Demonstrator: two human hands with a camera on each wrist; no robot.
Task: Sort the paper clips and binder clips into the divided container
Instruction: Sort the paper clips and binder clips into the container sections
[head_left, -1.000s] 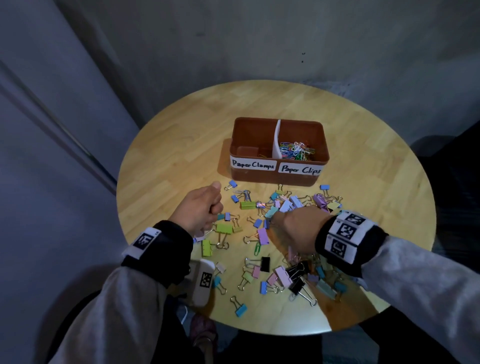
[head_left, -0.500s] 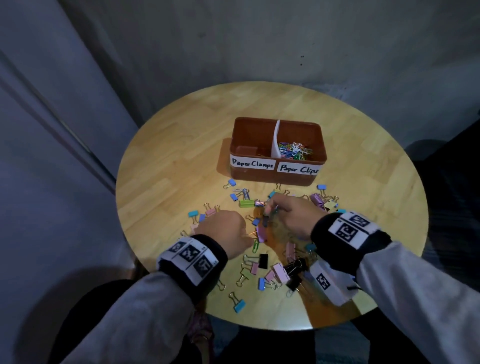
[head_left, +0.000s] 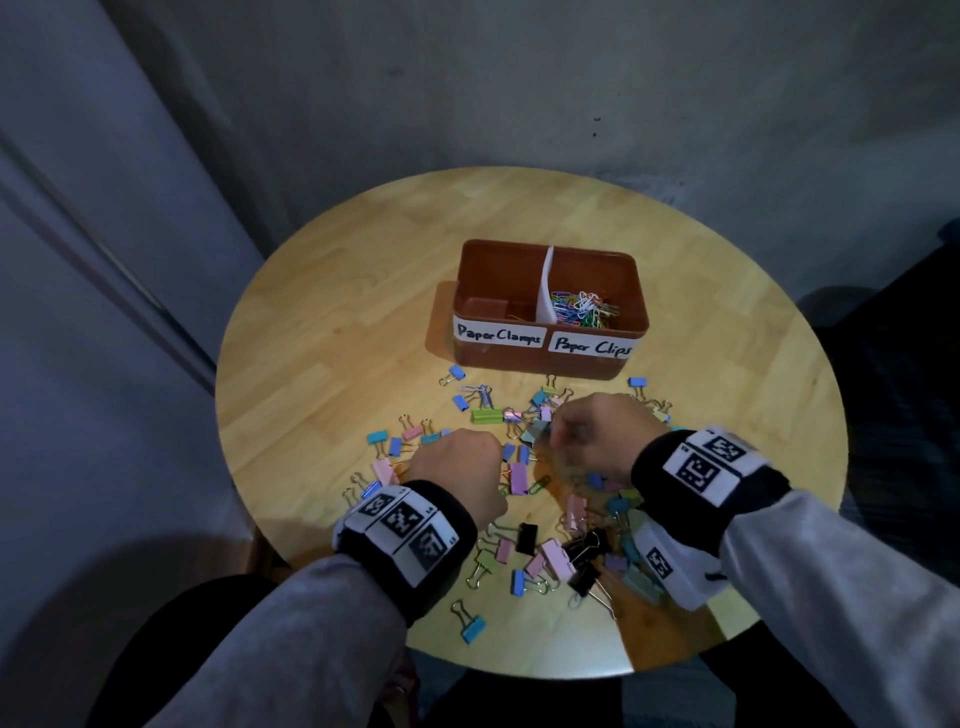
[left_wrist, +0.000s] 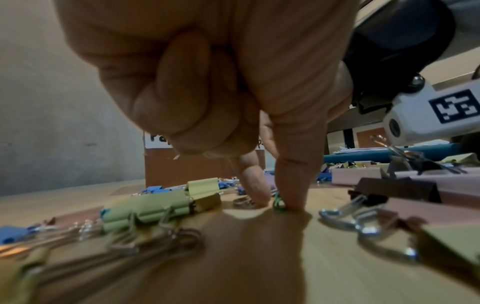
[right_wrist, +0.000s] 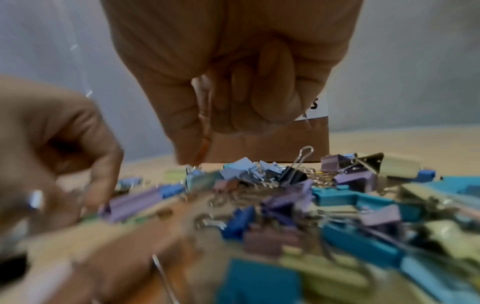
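Pinching a green wire paper clip (left_wrist: 279, 203) on smooth wood, left hand (left_wrist: 207, 82) fingers, right hand (right_wrist: 233, 72) fingers clenched round an orange clip (right_wrist: 205, 144).

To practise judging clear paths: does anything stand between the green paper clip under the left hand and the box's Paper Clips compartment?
Nothing blocks a lifted path. The left hand pinches the green paper clip on the table; the open-topped Paper Clips compartment lies beyond. Only loose binder clips lie between, hindering sliding only.

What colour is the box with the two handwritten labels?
The plastic divided box is reddish brown; the head view shows it best.
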